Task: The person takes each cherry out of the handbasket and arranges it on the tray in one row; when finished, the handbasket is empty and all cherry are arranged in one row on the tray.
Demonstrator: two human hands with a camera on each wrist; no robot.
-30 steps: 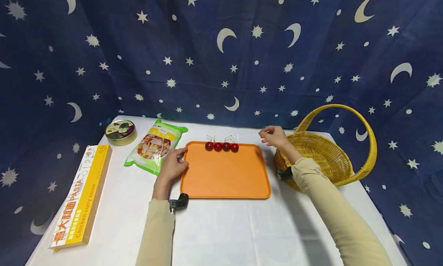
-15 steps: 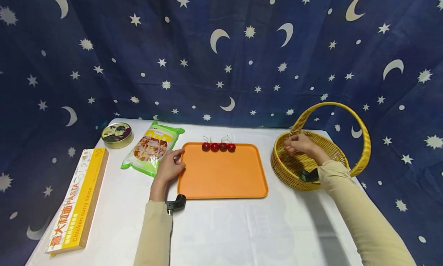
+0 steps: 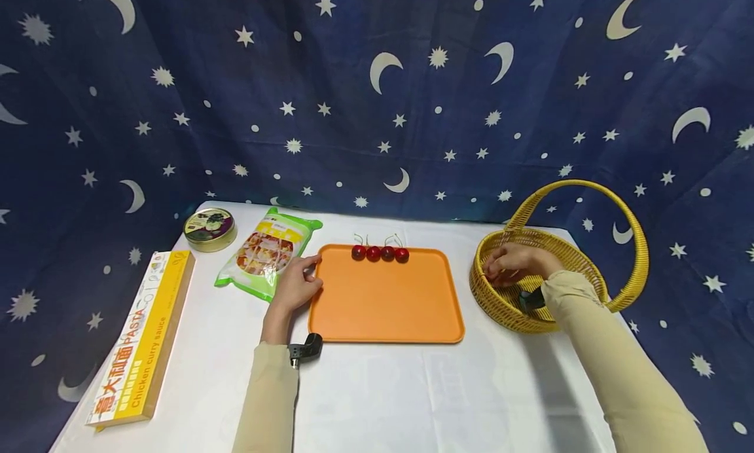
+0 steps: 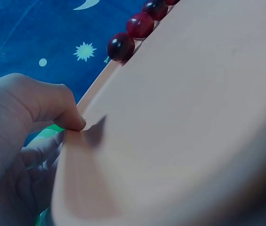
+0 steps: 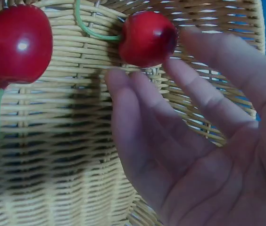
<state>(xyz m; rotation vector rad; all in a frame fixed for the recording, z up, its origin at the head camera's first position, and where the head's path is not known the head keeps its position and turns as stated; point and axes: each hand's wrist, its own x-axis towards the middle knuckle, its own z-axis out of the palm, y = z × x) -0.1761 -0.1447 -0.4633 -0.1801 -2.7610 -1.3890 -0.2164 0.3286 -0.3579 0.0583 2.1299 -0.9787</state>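
My left hand (image 3: 294, 288) holds the left edge of an orange tray (image 3: 385, 302); in the left wrist view a fingertip lies on the rim, with other fingers outside it. Several red cherries (image 3: 373, 254) with green stems stand in a row along the tray's far edge. My right hand (image 3: 517, 263) is inside a yellow wicker basket (image 3: 503, 314). In the right wrist view its fingers are spread loosely close to a cherry (image 5: 147, 39), nearly touching or touching it. Another cherry (image 5: 16, 44) lies to the left in the basket.
The basket's tall handle (image 3: 639, 270) arches up on the right. Left of the tray lie a green-edged food bag (image 3: 268, 253), a round tin (image 3: 209, 230) and a long yellow pasta box (image 3: 144, 338). A dark blue starry cloth (image 3: 330, 145) hangs behind the white table.
My right hand has moved right from above the basket's left rim, into the basket, and has gone lower. My left hand stays at the tray's edge.
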